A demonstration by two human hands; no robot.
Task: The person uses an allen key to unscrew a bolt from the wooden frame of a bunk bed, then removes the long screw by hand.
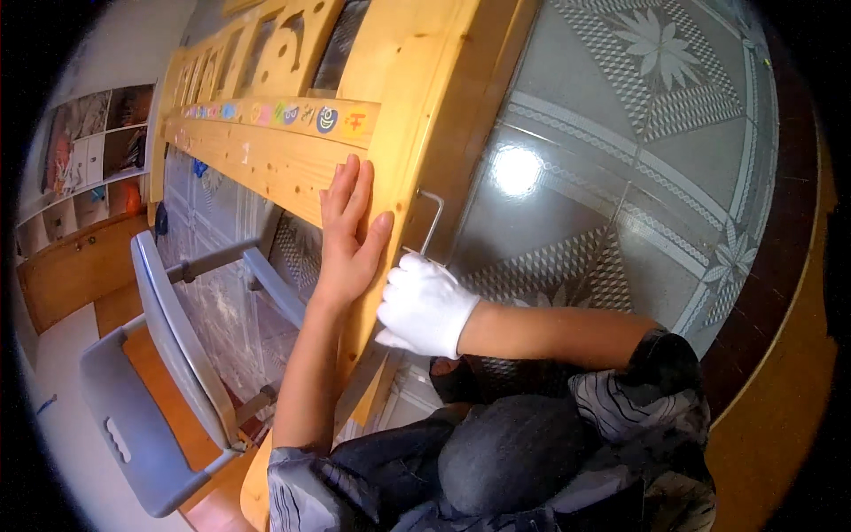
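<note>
My left hand [348, 244] is bare and lies open against the pale wooden bed frame [403, 115], fingers stretched out along the corner post and rail. My right hand [425, 306] wears a white glove and is closed around the lower end of a hex key [434, 222]. This thin metal rod bends at the top, and its short arm meets the side of the post. Whether the tip sits in a bolt is too small to tell. The gloved fingers hide the key's lower end.
A grey-blue folding chair [182, 341] stands at the left, close to my left forearm. Far left are white shelves [89, 160] holding assorted items. Patterned grey floor tiles [567, 213] spread to the right of the post. Colourful stickers [328, 120] line the rail.
</note>
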